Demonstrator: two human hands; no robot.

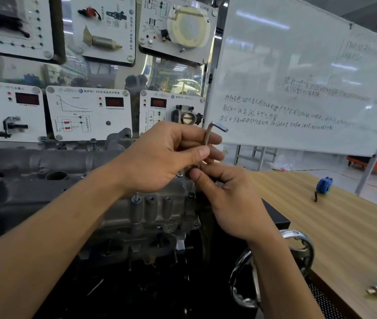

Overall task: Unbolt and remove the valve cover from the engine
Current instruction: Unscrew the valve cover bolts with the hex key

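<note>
- Left hand (166,155) pinches the hex key (207,140) upright, likely to seat it squarely at the engine's (155,210) right end.
- Right hand (231,199) pinches its lower tip, probably guiding it.
- Valve cover (21,192) sits on the engine, not yet removed.

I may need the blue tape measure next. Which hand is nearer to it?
Right. The right hand, pinching the hex key's lower end, sits nearer the blue tape measure; the left hand holds the key farther left, above the engine.
</note>
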